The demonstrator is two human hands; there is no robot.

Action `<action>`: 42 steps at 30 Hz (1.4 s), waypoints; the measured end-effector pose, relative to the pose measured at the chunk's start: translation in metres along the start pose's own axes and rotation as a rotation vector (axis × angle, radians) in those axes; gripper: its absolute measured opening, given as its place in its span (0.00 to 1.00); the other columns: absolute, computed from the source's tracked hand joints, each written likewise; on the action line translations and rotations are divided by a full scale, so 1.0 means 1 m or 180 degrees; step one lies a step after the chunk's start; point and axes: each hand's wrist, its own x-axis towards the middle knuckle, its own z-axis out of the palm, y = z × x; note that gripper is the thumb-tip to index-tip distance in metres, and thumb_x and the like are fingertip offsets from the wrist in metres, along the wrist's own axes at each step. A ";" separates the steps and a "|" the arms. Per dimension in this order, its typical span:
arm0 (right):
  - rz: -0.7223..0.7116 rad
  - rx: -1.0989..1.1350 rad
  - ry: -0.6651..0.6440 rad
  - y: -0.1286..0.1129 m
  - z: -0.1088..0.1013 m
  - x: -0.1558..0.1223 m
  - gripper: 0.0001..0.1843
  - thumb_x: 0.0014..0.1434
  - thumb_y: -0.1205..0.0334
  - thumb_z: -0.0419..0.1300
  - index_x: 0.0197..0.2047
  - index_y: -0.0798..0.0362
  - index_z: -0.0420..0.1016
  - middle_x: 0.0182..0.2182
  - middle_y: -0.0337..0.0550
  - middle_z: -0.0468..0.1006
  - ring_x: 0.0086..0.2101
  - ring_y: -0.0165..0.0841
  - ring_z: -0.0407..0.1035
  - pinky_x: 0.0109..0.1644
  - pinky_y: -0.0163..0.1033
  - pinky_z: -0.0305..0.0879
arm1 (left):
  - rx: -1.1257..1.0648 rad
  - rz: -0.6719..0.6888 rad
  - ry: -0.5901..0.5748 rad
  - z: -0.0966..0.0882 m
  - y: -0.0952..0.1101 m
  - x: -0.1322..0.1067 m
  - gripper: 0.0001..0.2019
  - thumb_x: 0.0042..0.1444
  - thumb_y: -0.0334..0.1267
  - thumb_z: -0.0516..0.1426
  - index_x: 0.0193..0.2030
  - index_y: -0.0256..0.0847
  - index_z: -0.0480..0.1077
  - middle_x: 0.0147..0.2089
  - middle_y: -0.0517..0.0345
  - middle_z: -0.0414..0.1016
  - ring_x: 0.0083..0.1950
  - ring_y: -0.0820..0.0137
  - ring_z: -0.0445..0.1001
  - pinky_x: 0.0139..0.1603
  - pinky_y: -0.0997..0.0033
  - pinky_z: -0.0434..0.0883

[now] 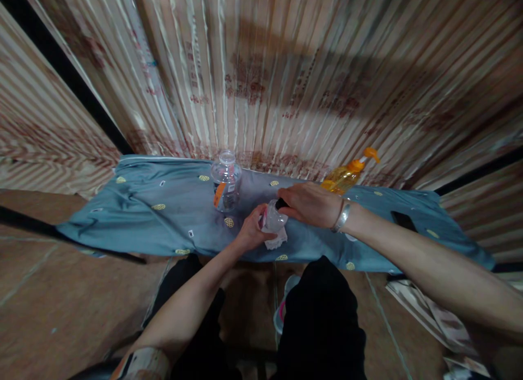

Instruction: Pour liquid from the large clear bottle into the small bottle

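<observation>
My left hand [252, 230] is wrapped round a small clear plastic bottle [273, 220] that stands near the front edge of a low table covered with a blue-grey patterned cloth [163, 205]. My right hand [310, 204], with a silver bangle on the wrist, grips the bottle's dark cap [281, 204] from above. A bit of white lacy material [277, 241] lies under the bottle. A clear empty bottle with an orange label [226, 182] stands upright behind and to the left. An orange pump bottle [347, 175] leans at the back right, just beyond my right hand.
A dark flat phone-like object [403, 221] lies on the cloth at the right. Striped beige curtains [286, 69] hang close behind the table. My knees in black trousers [322, 309] are below the table edge, over a brown tiled floor [61, 303].
</observation>
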 end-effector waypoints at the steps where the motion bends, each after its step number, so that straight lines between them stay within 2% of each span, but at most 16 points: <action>1: 0.0101 -0.0020 -0.0031 0.000 0.000 0.002 0.13 0.64 0.56 0.59 0.42 0.59 0.76 0.35 0.56 0.81 0.38 0.45 0.77 0.37 0.40 0.63 | -0.0012 0.0014 0.0008 0.000 -0.001 0.000 0.40 0.33 0.32 0.70 0.57 0.41 0.63 0.56 0.48 0.71 0.56 0.56 0.72 0.55 0.54 0.71; 5: 0.0023 0.0060 0.0089 0.003 -0.001 0.004 0.17 0.60 0.53 0.63 0.45 0.59 0.75 0.38 0.57 0.81 0.41 0.48 0.76 0.39 0.42 0.65 | -0.0063 0.0104 0.0058 0.000 -0.004 0.000 0.41 0.33 0.32 0.70 0.58 0.42 0.63 0.56 0.49 0.71 0.57 0.55 0.71 0.58 0.52 0.69; 8: -0.0385 0.0143 0.0110 0.005 -0.004 0.003 0.22 0.53 0.64 0.67 0.52 0.57 0.71 0.45 0.53 0.79 0.45 0.44 0.75 0.42 0.39 0.65 | -0.0054 0.0131 0.0049 -0.001 -0.004 0.001 0.41 0.33 0.32 0.70 0.58 0.42 0.63 0.56 0.49 0.71 0.58 0.55 0.71 0.60 0.50 0.68; 10: -0.0436 0.0130 0.0002 0.005 -0.004 0.003 0.18 0.54 0.69 0.64 0.49 0.56 0.73 0.43 0.52 0.80 0.43 0.42 0.75 0.42 0.39 0.65 | -0.0041 0.0124 0.0023 0.000 -0.003 0.001 0.41 0.33 0.31 0.70 0.58 0.42 0.63 0.57 0.49 0.70 0.58 0.55 0.71 0.60 0.51 0.68; 13: -0.0165 0.0147 -0.0015 0.004 -0.001 0.006 0.09 0.60 0.64 0.60 0.43 0.57 0.75 0.38 0.54 0.81 0.40 0.43 0.76 0.41 0.40 0.64 | -0.0004 0.0111 0.0000 0.000 -0.002 0.001 0.41 0.33 0.31 0.70 0.58 0.41 0.62 0.57 0.49 0.70 0.58 0.56 0.71 0.60 0.52 0.68; 16: 0.0001 0.0283 0.0152 0.006 0.003 0.008 0.12 0.61 0.57 0.61 0.42 0.57 0.75 0.35 0.53 0.81 0.40 0.44 0.76 0.42 0.41 0.65 | 0.0015 0.0094 0.0004 0.000 -0.002 0.001 0.41 0.34 0.32 0.70 0.58 0.41 0.62 0.57 0.48 0.70 0.58 0.56 0.70 0.61 0.51 0.67; 20: -0.0425 0.0242 0.0225 0.008 0.002 0.008 0.23 0.54 0.67 0.64 0.54 0.56 0.70 0.46 0.51 0.79 0.47 0.43 0.74 0.46 0.39 0.66 | -0.0001 0.0073 0.0030 0.000 -0.004 0.001 0.41 0.33 0.32 0.70 0.58 0.41 0.62 0.57 0.48 0.70 0.58 0.55 0.70 0.60 0.51 0.68; 22: -0.0444 0.0127 0.0045 0.006 0.000 0.008 0.19 0.56 0.70 0.62 0.52 0.57 0.71 0.46 0.53 0.79 0.46 0.43 0.75 0.44 0.39 0.65 | -0.0031 0.0080 0.0031 0.000 -0.003 0.001 0.41 0.33 0.31 0.70 0.58 0.42 0.62 0.57 0.49 0.70 0.58 0.56 0.70 0.60 0.52 0.68; 24: -0.0233 0.0049 -0.0084 0.003 -0.002 0.009 0.11 0.60 0.66 0.60 0.47 0.58 0.74 0.41 0.55 0.81 0.42 0.44 0.76 0.42 0.41 0.65 | -0.0060 0.0080 0.0029 0.000 -0.002 0.001 0.41 0.33 0.31 0.70 0.58 0.41 0.62 0.56 0.49 0.71 0.58 0.56 0.70 0.59 0.53 0.69; 28: 0.0055 0.0044 -0.0015 0.001 -0.002 0.010 0.16 0.61 0.55 0.61 0.45 0.59 0.75 0.38 0.57 0.81 0.42 0.47 0.76 0.42 0.42 0.66 | -0.0061 0.0075 0.0000 0.000 0.000 0.001 0.39 0.34 0.32 0.70 0.57 0.41 0.62 0.55 0.50 0.71 0.56 0.57 0.71 0.56 0.55 0.71; 31: -0.0306 0.0009 -0.0062 0.002 -0.004 0.009 0.20 0.57 0.63 0.64 0.53 0.57 0.71 0.46 0.54 0.79 0.47 0.45 0.75 0.44 0.39 0.66 | -0.0062 0.0075 -0.0023 0.000 0.000 0.001 0.38 0.35 0.32 0.69 0.56 0.41 0.63 0.54 0.50 0.70 0.55 0.58 0.71 0.53 0.57 0.73; 33: -0.0391 -0.0094 -0.0204 0.000 -0.005 0.008 0.16 0.60 0.66 0.60 0.52 0.58 0.72 0.46 0.54 0.79 0.47 0.43 0.75 0.44 0.39 0.66 | -0.0022 0.0057 -0.0017 0.001 0.000 0.001 0.38 0.34 0.32 0.69 0.56 0.40 0.63 0.54 0.50 0.71 0.55 0.58 0.71 0.53 0.57 0.72; 35: -0.0245 -0.0227 -0.0294 -0.002 -0.007 0.009 0.13 0.65 0.62 0.55 0.48 0.59 0.74 0.42 0.55 0.81 0.45 0.43 0.76 0.43 0.40 0.66 | 0.0017 0.0046 -0.0007 0.001 0.000 0.002 0.39 0.34 0.32 0.69 0.57 0.40 0.62 0.54 0.51 0.71 0.55 0.58 0.72 0.56 0.56 0.71; 37: -0.0105 -0.0301 -0.0280 -0.004 -0.008 0.009 0.16 0.67 0.57 0.52 0.47 0.60 0.74 0.41 0.57 0.81 0.44 0.45 0.76 0.42 0.41 0.66 | 0.0021 0.0037 0.0010 0.001 0.000 0.002 0.40 0.34 0.32 0.69 0.58 0.40 0.61 0.55 0.51 0.71 0.55 0.59 0.72 0.58 0.55 0.70; 40: -0.0171 -0.0255 -0.0226 -0.003 -0.009 0.008 0.19 0.64 0.54 0.57 0.51 0.60 0.71 0.45 0.56 0.80 0.46 0.46 0.75 0.42 0.40 0.66 | -0.0005 0.0041 -0.0008 0.001 0.001 0.001 0.40 0.34 0.31 0.69 0.57 0.40 0.62 0.55 0.50 0.71 0.56 0.58 0.72 0.57 0.55 0.70; 42: -0.0310 -0.0194 -0.0263 -0.001 -0.009 0.007 0.19 0.61 0.59 0.61 0.54 0.58 0.70 0.47 0.54 0.79 0.47 0.44 0.74 0.43 0.39 0.65 | -0.0012 0.0061 -0.0041 0.000 0.001 0.001 0.39 0.35 0.31 0.69 0.57 0.40 0.62 0.55 0.50 0.71 0.56 0.58 0.72 0.57 0.56 0.71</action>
